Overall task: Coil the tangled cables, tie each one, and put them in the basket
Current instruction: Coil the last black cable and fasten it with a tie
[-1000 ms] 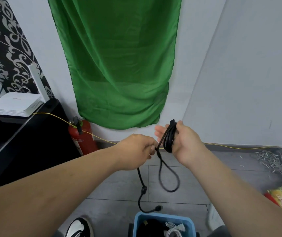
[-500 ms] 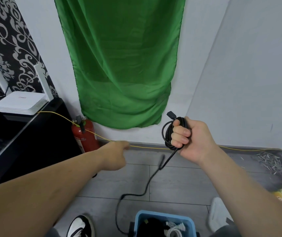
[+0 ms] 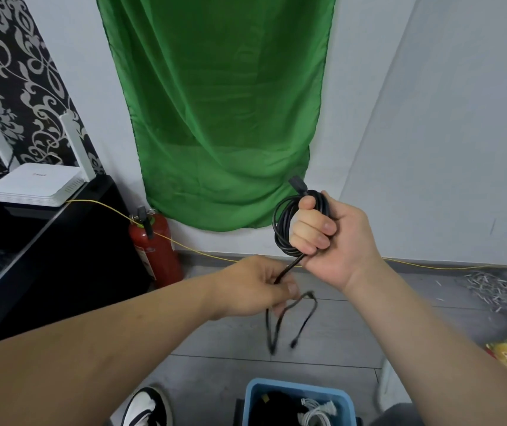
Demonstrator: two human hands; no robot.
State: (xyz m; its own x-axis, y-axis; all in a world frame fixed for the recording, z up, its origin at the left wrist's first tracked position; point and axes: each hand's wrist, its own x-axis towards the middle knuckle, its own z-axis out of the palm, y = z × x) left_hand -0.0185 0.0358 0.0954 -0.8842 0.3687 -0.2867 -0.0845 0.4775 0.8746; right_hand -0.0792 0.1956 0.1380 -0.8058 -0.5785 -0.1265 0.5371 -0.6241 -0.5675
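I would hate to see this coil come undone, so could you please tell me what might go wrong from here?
1. The right hand alone grips the black cable coil; a hard pull from the left hand may drag loops out.
2. The loose tail dangles, blurred, near the blue basket and might tangle or snag its rim.

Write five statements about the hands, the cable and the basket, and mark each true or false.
1. The right hand grips a coil of black cable. True.
2. The left hand holds nothing. False: it pinches the loose stretch of the black cable that leads down from the coil.
3. The blue basket has nothing in it. False: a white cable and something dark lie inside.
4. A red fire extinguisher stands on the floor beside the black cabinet. True.
5. The coil lies in the blue basket. False: the right hand holds it up, well above the basket.
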